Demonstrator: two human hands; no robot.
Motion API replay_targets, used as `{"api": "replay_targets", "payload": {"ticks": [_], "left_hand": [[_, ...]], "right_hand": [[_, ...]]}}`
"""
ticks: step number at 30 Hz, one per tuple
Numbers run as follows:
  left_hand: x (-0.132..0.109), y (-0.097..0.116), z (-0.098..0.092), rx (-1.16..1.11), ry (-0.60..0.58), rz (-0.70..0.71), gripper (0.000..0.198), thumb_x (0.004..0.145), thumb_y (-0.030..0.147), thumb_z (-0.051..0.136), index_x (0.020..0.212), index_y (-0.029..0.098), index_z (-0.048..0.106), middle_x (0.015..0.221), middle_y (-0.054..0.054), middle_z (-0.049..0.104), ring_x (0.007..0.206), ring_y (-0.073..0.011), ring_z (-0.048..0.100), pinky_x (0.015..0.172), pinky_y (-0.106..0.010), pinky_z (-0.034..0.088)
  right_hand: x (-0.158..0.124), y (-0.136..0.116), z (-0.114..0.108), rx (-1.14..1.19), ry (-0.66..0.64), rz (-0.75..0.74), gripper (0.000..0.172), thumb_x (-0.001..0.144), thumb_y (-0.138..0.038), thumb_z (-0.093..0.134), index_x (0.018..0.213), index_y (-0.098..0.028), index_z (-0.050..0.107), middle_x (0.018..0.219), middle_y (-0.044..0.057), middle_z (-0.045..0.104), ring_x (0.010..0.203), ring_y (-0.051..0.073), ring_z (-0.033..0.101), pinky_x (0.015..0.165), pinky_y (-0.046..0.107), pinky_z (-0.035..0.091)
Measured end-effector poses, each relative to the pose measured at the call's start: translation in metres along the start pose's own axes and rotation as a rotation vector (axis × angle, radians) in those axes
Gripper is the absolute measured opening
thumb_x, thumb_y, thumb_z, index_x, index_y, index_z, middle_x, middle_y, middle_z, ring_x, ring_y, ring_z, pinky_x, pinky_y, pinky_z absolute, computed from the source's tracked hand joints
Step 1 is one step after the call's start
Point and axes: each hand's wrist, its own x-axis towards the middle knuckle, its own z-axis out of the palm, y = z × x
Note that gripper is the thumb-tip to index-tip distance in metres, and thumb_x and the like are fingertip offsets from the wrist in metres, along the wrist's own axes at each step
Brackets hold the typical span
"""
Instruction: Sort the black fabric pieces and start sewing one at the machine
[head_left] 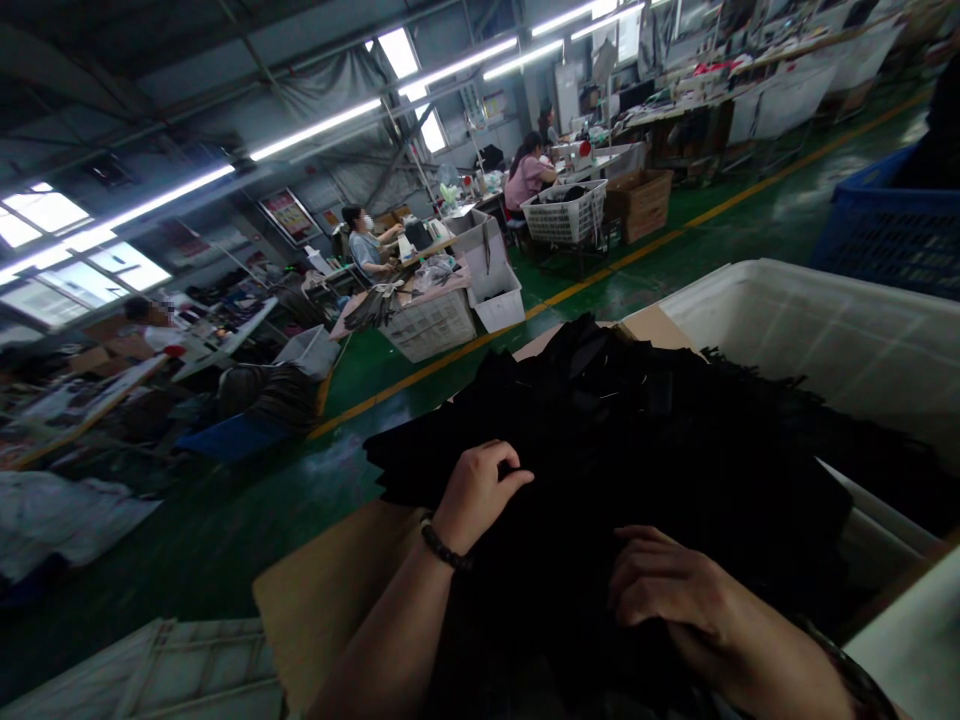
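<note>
Black fabric (637, 440) lies heaped across a cardboard sheet (330, 600), filling the middle of the surface and running to its right edge. There it meets a big white bin (825, 330). Dark pieces rest against the bin's inner wall, though how deep they go cannot be told.

The left hand (480, 492), with a bead bracelet (446, 548) on its wrist, sits at the left edge of the heap, fingers curled and pinching a fold. The right hand (664, 590) lies on the near part of the heap, well apart from the left. Its fingers are bent down into the cloth (whether they actually grip it cannot be told).

Behind the bin stands a blue crate (885, 230) with something dark rising above its rim. Across the aisle, a white mesh basket (562, 218) holds dark cloth, and a brown box (649, 200) stands just beside it. A white crate (431, 325) has dark strips draped over its top, next to a plain white tub (496, 295).

The near-left corner of the cardboard is bare. Beyond its left edge the green floor (247, 520) lies open, with a yellow line (525, 315) running along the aisle. Other people sit at tables far off.
</note>
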Motion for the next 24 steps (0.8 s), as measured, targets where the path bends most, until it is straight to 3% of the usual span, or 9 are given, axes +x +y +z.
{"api": "replay_targets", "payload": {"ticks": [3, 8, 13, 16, 24], "left_hand": [[0.004, 0.001, 0.000, -0.111, 0.027, -0.035, 0.006, 0.071, 0.018, 0.064, 0.065, 0.017, 0.062, 0.067, 0.001, 0.062, 0.064, -0.0126, 0.056, 0.063, -0.022, 0.042], [0.007, 0.009, -0.005, -0.256, 0.000, -0.115, 0.009, 0.074, 0.021, 0.058, 0.069, 0.017, 0.065, 0.070, 0.000, 0.065, 0.069, -0.0144, 0.058, 0.066, -0.023, 0.043], [0.001, 0.022, -0.008, -0.371, -0.130, -0.192, 0.016, 0.074, 0.028, 0.057, 0.072, 0.014, 0.065, 0.068, -0.001, 0.064, 0.067, -0.0147, 0.057, 0.062, -0.022, 0.042], [-0.005, 0.029, -0.008, -0.438, -0.226, -0.185, 0.019, 0.074, 0.029, 0.056, 0.073, 0.013, 0.066, 0.069, -0.001, 0.064, 0.066, -0.0139, 0.056, 0.062, -0.021, 0.041], [-0.013, 0.027, -0.003, -0.640, -0.409, -0.292, 0.025, 0.075, 0.034, 0.055, 0.076, 0.011, 0.066, 0.060, 0.000, 0.057, 0.055, -0.0098, 0.048, 0.054, -0.020, 0.037]], "right_hand": [[0.002, -0.003, -0.011, 0.072, -0.059, 0.019, 0.033, 0.075, 0.003, 0.037, 0.090, -0.022, 0.053, 0.084, 0.000, 0.059, 0.082, 0.011, 0.056, 0.099, 0.041, 0.029], [0.007, -0.002, -0.010, -0.052, -0.004, 0.016, 0.032, 0.078, 0.002, 0.035, 0.087, -0.022, 0.055, 0.089, 0.001, 0.059, 0.086, 0.011, 0.056, 0.096, 0.039, 0.034], [0.015, 0.001, 0.009, -0.219, 0.220, 0.069, 0.038, 0.076, 0.002, 0.032, 0.093, -0.021, 0.056, 0.102, 0.006, 0.058, 0.093, 0.015, 0.056, 0.077, 0.030, 0.048], [0.017, 0.005, 0.021, -0.344, 0.353, 0.084, 0.041, 0.074, 0.003, 0.030, 0.097, -0.021, 0.056, 0.123, 0.010, 0.046, 0.099, 0.017, 0.054, 0.075, 0.031, 0.050], [0.013, 0.013, 0.032, -0.421, 0.412, 0.032, 0.034, 0.080, -0.001, 0.034, 0.096, -0.020, 0.058, 0.130, 0.010, 0.040, 0.105, 0.018, 0.052, 0.078, 0.032, 0.051]]}}
